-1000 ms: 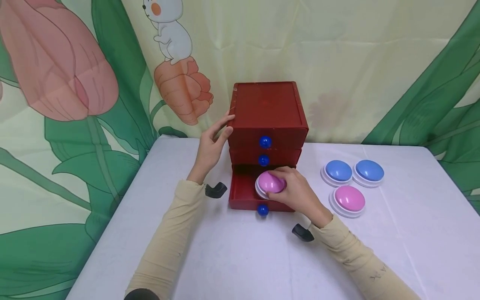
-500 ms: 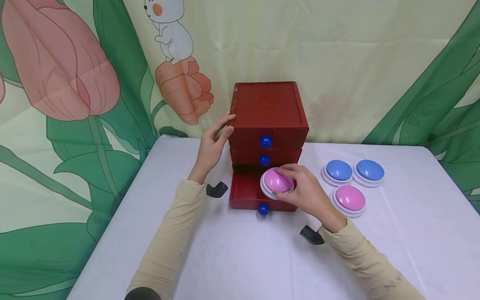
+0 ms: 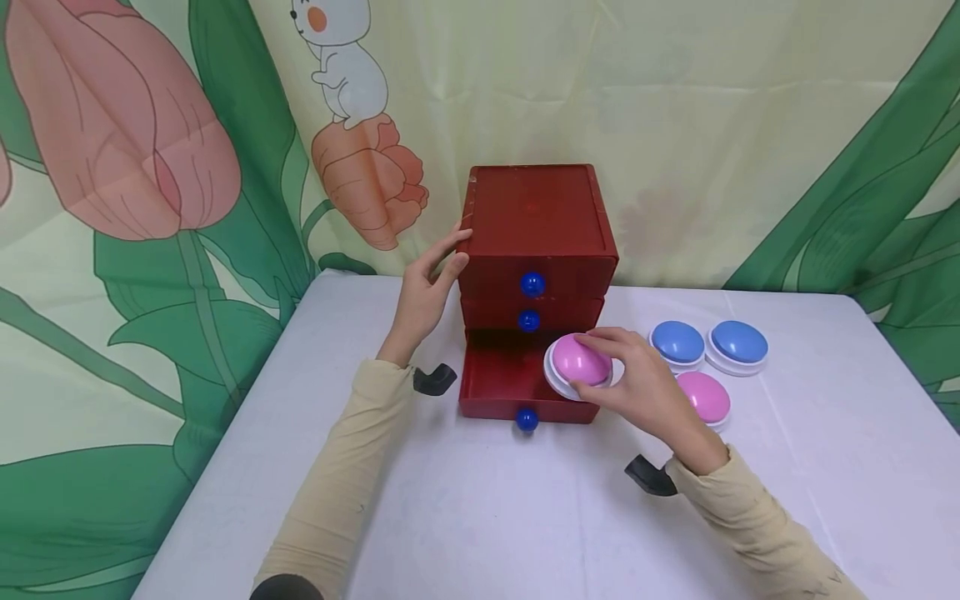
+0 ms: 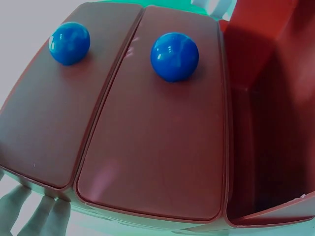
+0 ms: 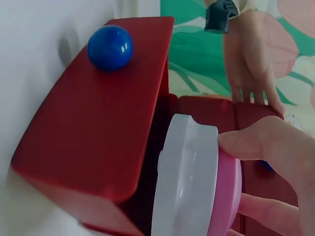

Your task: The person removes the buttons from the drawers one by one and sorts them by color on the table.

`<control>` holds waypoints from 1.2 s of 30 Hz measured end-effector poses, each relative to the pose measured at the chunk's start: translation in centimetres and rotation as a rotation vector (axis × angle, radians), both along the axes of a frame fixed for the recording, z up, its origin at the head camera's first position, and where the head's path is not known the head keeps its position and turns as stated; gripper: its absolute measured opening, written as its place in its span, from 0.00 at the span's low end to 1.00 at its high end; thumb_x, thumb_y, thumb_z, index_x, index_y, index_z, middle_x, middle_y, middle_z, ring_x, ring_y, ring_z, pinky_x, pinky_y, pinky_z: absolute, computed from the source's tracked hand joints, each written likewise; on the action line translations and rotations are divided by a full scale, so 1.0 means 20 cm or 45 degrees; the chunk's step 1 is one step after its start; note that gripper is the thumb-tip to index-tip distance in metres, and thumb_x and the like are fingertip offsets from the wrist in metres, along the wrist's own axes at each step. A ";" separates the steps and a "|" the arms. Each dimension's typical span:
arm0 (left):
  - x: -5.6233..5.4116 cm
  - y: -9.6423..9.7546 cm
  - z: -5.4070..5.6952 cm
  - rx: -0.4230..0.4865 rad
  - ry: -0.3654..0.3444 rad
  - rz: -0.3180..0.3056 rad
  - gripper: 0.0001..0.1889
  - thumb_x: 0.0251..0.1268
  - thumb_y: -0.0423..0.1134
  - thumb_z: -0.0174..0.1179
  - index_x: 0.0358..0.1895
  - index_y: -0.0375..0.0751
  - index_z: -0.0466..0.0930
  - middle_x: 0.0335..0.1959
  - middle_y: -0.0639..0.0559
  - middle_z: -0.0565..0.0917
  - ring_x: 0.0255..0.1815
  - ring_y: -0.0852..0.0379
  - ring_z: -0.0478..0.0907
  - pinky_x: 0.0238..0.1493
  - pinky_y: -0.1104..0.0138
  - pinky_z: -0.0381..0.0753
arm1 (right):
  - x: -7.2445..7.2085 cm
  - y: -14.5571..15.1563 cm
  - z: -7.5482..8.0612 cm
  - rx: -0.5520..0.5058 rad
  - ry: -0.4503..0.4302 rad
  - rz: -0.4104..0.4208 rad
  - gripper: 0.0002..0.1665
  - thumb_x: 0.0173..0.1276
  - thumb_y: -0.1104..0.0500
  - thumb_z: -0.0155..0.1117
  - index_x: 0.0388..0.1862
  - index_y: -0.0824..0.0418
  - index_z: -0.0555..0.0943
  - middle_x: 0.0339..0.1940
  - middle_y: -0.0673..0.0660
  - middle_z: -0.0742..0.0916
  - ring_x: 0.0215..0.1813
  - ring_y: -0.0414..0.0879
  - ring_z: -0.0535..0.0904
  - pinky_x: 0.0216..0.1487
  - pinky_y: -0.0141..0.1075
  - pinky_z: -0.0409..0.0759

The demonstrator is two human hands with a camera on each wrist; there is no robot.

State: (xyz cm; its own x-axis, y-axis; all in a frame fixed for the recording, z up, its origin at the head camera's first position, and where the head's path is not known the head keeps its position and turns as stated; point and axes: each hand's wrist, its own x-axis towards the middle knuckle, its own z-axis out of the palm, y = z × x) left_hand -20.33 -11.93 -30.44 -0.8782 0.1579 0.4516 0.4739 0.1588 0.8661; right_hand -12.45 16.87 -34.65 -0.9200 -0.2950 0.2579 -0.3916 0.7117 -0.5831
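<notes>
A dark red cabinet (image 3: 536, 208) with three drawers and blue round knobs stands at the table's back. Its bottom drawer (image 3: 487, 379) is pulled out; the upper two are closed. My right hand (image 3: 645, 383) grips a pink push button (image 3: 581, 360) with a white base, thumb and fingers on its sides. The button is tilted over the drawer's right part, and the right wrist view shows its white base (image 5: 184, 172) beside the drawer front. My left hand (image 3: 422, 296) rests against the cabinet's upper left side with fingers extended; its fingertips (image 4: 56, 216) show in the left wrist view.
Two blue push buttons (image 3: 677, 342) stand on the white table (image 3: 487, 517) right of the cabinet. In front of them sits another pink push button (image 3: 707, 397), partly behind my right hand. A printed cloth (image 3: 690, 150) hangs close behind the cabinet.
My right hand has moved right with the pink push button, from the middle of the open drawer to over its right edge. The left hand has stayed on the cabinet.
</notes>
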 end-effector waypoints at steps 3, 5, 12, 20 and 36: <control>0.00 0.00 0.00 0.000 -0.002 -0.001 0.21 0.76 0.35 0.53 0.69 0.36 0.72 0.75 0.45 0.66 0.76 0.52 0.62 0.71 0.55 0.70 | 0.00 0.03 0.00 -0.009 0.004 -0.005 0.37 0.51 0.57 0.80 0.62 0.63 0.81 0.60 0.64 0.81 0.62 0.62 0.74 0.53 0.59 0.81; 0.00 0.00 0.00 -0.001 -0.004 0.001 0.21 0.76 0.35 0.53 0.69 0.36 0.72 0.75 0.45 0.66 0.76 0.52 0.62 0.71 0.55 0.70 | 0.00 0.06 -0.01 -0.010 0.010 -0.011 0.37 0.51 0.57 0.80 0.61 0.63 0.81 0.60 0.64 0.81 0.62 0.63 0.75 0.53 0.60 0.80; 0.00 0.00 0.00 0.007 -0.004 0.002 0.21 0.75 0.35 0.53 0.69 0.36 0.72 0.75 0.45 0.66 0.76 0.53 0.63 0.71 0.56 0.70 | 0.01 0.15 -0.04 -0.015 0.058 -0.041 0.36 0.50 0.59 0.80 0.60 0.64 0.81 0.59 0.64 0.81 0.60 0.63 0.75 0.49 0.61 0.81; -0.01 0.00 0.00 0.014 -0.011 0.000 0.21 0.75 0.35 0.54 0.69 0.36 0.72 0.76 0.45 0.66 0.76 0.53 0.63 0.71 0.57 0.70 | 0.03 0.24 -0.04 -0.023 0.092 -0.075 0.34 0.50 0.61 0.80 0.59 0.64 0.82 0.58 0.67 0.82 0.61 0.65 0.75 0.47 0.62 0.82; -0.02 0.00 -0.01 0.007 -0.012 -0.004 0.22 0.76 0.36 0.54 0.69 0.38 0.72 0.76 0.47 0.65 0.76 0.55 0.63 0.71 0.55 0.69 | 0.03 0.43 -0.03 0.014 0.061 -0.165 0.38 0.50 0.60 0.81 0.61 0.67 0.79 0.60 0.69 0.80 0.60 0.68 0.73 0.48 0.60 0.81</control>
State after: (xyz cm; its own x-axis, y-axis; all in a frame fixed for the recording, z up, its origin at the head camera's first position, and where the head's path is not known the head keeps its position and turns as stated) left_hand -20.67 -11.97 -30.74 -0.8819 0.1582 0.4441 0.4662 0.1527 0.8714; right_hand -11.81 25.43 -35.29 -0.9373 -0.1772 0.3001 -0.3232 0.7645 -0.5578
